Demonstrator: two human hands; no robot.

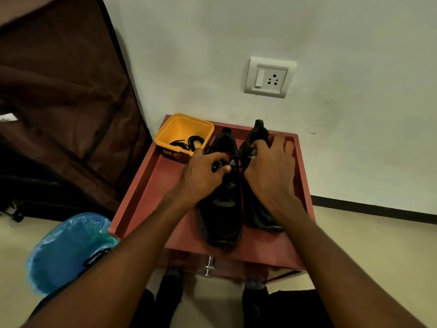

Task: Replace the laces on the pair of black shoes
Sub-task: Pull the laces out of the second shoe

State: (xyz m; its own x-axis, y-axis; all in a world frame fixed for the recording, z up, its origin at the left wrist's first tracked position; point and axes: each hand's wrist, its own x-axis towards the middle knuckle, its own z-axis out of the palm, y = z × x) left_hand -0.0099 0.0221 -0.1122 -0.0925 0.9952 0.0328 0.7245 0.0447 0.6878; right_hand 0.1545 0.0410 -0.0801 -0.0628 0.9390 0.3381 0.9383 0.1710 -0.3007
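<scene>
Two black shoes stand side by side on a red-brown table top (151, 185), toes toward me. My left hand (201, 176) rests on the left shoe (222, 216) and pinches its black lace near the tongue. My right hand (272, 169) covers the upper part of the right shoe (257, 131), fingers curled by the lace between the two shoes. A yellow tub (183, 129) at the table's back left holds loose black laces (189, 143).
The table has a raised rim and a drawer with a metal knob (209, 266) facing me. A blue plastic bag (68, 249) sits on the floor at left, a brown fabric wardrobe (61, 95) behind it. A wall socket (269, 78) is above the table.
</scene>
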